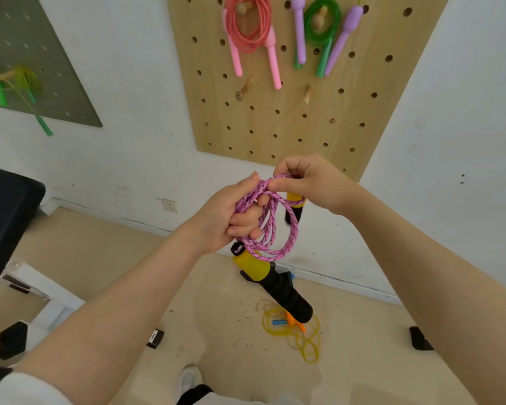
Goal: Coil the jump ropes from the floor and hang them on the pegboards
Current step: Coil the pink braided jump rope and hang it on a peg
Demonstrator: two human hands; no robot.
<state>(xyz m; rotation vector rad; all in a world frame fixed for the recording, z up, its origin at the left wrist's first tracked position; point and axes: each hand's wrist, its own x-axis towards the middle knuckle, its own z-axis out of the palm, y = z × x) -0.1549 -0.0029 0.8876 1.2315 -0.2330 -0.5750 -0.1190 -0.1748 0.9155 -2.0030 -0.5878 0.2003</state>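
A pink braided jump rope (278, 229) hangs in several loops between my hands in front of the wooden pegboard (275, 127). My left hand (231, 211) grips the bundle of loops, fingers curled round it. My right hand (304, 182) pinches the top strand of the coil. One yellow-and-black handle (272, 282) dangles below the coil; the other (295, 206) hangs behind my right hand, partly hidden. A thin yellow jump rope (298, 331) with blue and orange handles lies tangled on the floor below.
On the wooden pegboard hang a coiled pink rope (249, 27) and a green rope with purple handles (322, 24); two bare wooden pegs (244, 89) stick out lower down. A green pegboard (41, 83) at left holds a yellow-green rope. A dark object (3, 217) stands at left.
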